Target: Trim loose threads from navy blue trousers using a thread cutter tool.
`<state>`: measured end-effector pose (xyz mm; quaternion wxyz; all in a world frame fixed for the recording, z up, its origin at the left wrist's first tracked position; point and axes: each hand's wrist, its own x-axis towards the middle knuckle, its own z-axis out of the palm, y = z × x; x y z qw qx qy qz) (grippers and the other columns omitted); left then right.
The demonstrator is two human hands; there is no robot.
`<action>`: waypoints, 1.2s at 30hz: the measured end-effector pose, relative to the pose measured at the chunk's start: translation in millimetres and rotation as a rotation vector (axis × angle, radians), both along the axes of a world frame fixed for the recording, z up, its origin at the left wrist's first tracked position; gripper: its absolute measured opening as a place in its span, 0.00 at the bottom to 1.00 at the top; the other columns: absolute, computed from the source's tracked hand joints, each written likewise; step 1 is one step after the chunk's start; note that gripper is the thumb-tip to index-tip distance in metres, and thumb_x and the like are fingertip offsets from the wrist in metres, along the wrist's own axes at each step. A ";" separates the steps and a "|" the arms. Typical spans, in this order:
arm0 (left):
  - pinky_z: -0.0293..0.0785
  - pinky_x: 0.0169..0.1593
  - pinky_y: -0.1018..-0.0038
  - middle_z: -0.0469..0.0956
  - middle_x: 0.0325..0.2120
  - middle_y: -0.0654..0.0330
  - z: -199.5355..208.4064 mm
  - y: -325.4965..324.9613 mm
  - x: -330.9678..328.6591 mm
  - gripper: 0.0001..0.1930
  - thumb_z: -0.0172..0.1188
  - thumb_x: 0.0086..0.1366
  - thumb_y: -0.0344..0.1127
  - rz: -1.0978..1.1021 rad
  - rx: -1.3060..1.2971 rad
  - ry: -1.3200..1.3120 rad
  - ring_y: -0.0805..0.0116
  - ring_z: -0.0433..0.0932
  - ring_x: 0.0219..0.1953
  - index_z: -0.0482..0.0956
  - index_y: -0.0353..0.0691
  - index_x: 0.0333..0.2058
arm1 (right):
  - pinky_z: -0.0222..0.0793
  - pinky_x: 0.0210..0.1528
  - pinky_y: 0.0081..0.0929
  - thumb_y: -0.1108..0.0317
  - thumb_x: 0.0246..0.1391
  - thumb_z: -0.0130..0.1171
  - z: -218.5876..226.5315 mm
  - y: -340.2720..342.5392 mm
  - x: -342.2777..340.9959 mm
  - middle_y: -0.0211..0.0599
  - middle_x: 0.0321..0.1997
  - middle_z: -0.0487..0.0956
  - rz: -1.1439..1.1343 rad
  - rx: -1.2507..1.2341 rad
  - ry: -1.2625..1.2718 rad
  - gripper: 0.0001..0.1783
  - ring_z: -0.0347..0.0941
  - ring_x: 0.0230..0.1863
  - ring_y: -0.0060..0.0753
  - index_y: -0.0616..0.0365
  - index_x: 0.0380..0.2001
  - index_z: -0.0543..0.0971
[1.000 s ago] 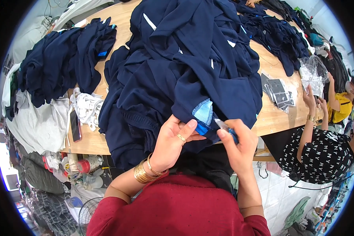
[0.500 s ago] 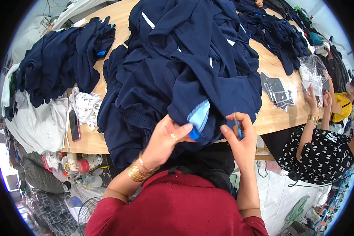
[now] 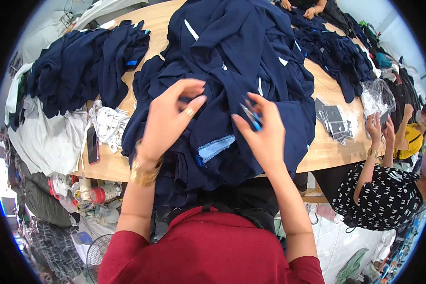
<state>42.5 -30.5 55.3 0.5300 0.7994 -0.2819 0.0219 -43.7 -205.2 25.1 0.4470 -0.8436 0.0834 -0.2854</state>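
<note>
A big heap of navy garments (image 3: 232, 52) covers the middle of the table in front of me. Over its left side hovers my left hand (image 3: 173, 111), open, its fingers curved and the thumb apart, with nothing seen in it. My right hand (image 3: 265, 130) is above the cloth too, closed round small blue thread snips (image 3: 252, 117) whose metal tip points up and left. Between and below the hands lies a light-blue fabric piece (image 3: 216, 148) with a stitched edge, part of a navy garment. A brighter blue bit shows at its left end.
More navy garments (image 3: 75, 66) lie at the left, beside white straps (image 3: 110, 125) and a phone (image 3: 93, 146). At the right are flat clear packets (image 3: 337, 124) and a co-worker's hands (image 3: 379, 130) at a plastic bag (image 3: 377, 97). Another person's hands (image 3: 312, 12) work at the far right.
Both hands have let go of the garment and moved up over the heap, the left one also leftward. The light-blue piece now lies flatter. The snips stay in my right hand.
</note>
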 end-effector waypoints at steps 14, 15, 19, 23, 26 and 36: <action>0.73 0.35 0.76 0.76 0.31 0.54 -47.6 -52.3 36.7 0.23 0.61 0.56 0.30 0.074 -0.228 0.029 0.69 0.77 0.31 0.64 0.35 0.49 | 0.68 0.36 0.25 0.69 0.42 0.63 -23.9 -4.0 28.5 0.39 0.31 0.75 0.103 0.035 0.042 0.15 0.73 0.32 0.32 0.62 0.35 0.74; 0.73 0.35 0.76 0.76 0.31 0.54 -51.1 -54.6 40.8 0.23 0.61 0.56 0.30 0.067 -0.231 0.026 0.69 0.77 0.31 0.64 0.35 0.49 | 0.68 0.34 0.24 0.71 0.43 0.61 -36.8 -7.5 29.8 0.39 0.27 0.75 0.112 0.046 0.071 0.12 0.73 0.29 0.31 0.63 0.32 0.75; 0.73 0.36 0.79 0.77 0.26 0.57 -66.5 -49.9 61.2 0.25 0.66 0.52 0.29 0.001 -0.279 0.170 0.73 0.76 0.30 0.69 0.33 0.49 | 0.66 0.29 0.19 0.71 0.45 0.60 -21.3 -10.9 28.5 0.32 0.21 0.75 0.028 0.277 0.065 0.08 0.70 0.22 0.21 0.63 0.28 0.73; 0.73 0.36 0.83 0.77 0.25 0.62 -50.8 -48.7 55.1 0.18 0.63 0.54 0.26 -0.126 -0.416 0.394 0.78 0.75 0.28 0.73 0.31 0.45 | 0.66 0.31 0.21 0.69 0.45 0.62 -25.6 2.0 27.9 0.36 0.23 0.74 0.000 -0.086 -0.028 0.13 0.71 0.24 0.26 0.60 0.33 0.71; 0.74 0.36 0.82 0.77 0.28 0.65 -42.1 -43.9 47.3 0.10 0.58 0.59 0.28 -0.173 -0.448 0.502 0.82 0.73 0.29 0.78 0.34 0.40 | 0.67 0.33 0.22 0.70 0.45 0.61 -34.1 -12.8 24.5 0.36 0.20 0.72 0.034 0.011 -0.028 0.12 0.71 0.25 0.26 0.62 0.32 0.73; 0.65 0.41 0.86 0.72 0.31 0.71 -20.6 -18.1 14.9 0.08 0.51 0.64 0.31 -0.437 -0.418 0.744 0.86 0.68 0.34 0.73 0.34 0.39 | 0.43 0.12 0.11 0.66 0.53 0.55 20.0 -52.7 -10.8 0.16 0.19 0.69 0.032 1.116 0.063 0.04 0.55 0.11 0.07 0.50 0.32 0.74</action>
